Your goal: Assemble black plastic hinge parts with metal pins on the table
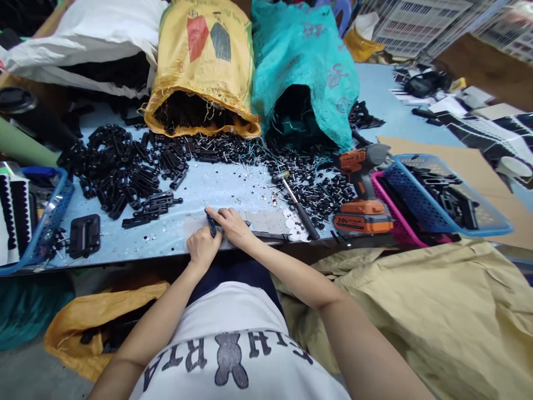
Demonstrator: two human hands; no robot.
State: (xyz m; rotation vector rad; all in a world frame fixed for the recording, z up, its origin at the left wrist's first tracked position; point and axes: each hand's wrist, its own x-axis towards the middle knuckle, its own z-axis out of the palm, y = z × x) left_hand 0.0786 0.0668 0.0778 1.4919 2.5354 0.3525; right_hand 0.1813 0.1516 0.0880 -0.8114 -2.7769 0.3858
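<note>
Near the table's front edge, my left hand [203,245] is closed around a small black plastic part [211,223], which stands up out of the fist. From the right, my right hand [234,226] reaches across with its index finger at the top of the same part and its other fingers curled. Both hands meet over a grey board [270,220] on the table. A long dark strip [270,236] lies by my right wrist. Close by on the right rests a hammer [297,205] with a black grip, beside several white discs [293,225].
Behind my hands lie black plastic parts [112,166] and loose screws [233,149], before a yellow sack [204,50] and a teal sack [303,61]. An orange cordless drill [362,191] and a blue basket [491,225] stand right; another blue basket [62,194] stands left.
</note>
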